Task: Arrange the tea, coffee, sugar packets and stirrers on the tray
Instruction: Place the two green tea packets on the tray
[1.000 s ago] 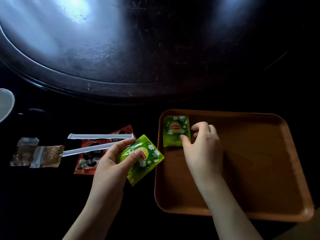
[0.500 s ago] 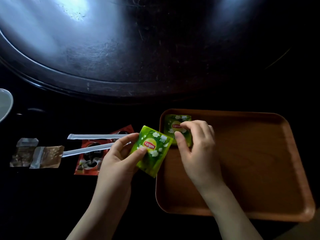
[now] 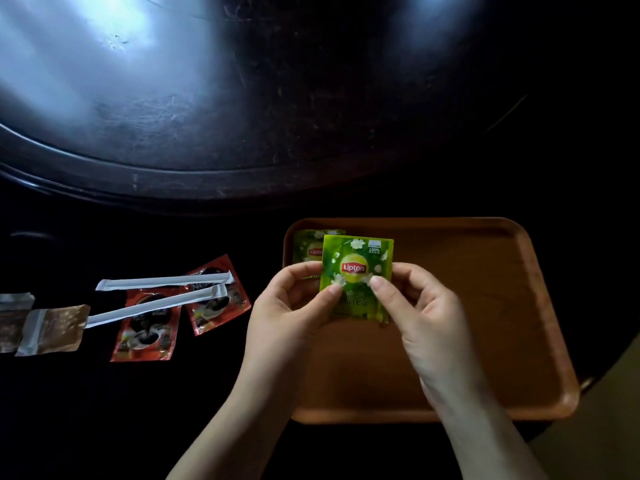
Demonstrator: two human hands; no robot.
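Observation:
A green Lipton tea packet [image 3: 356,268] is held upright over the left part of the brown wooden tray [image 3: 485,306], pinched by my left hand [image 3: 291,306] on its left side and my right hand [image 3: 415,306] on its right. A second green tea packet [image 3: 306,249] lies flat in the tray's far left corner, partly hidden behind the held one. On the dark table to the left lie two red coffee packets [image 3: 147,327] [image 3: 218,299], two white wrapped stirrers [image 3: 162,280] [image 3: 156,306], and two brownish sugar packets [image 3: 55,327] [image 3: 10,320].
The tray sits on a dark table beside a large round raised dark turntable [image 3: 242,98] with bright reflections. A pale surface [image 3: 606,427] shows at the bottom right corner beyond the table edge.
My left hand carried the second tea packet rightward over the tray. My right hand left the packet lying in the tray corner and took hold of the held packet's right side.

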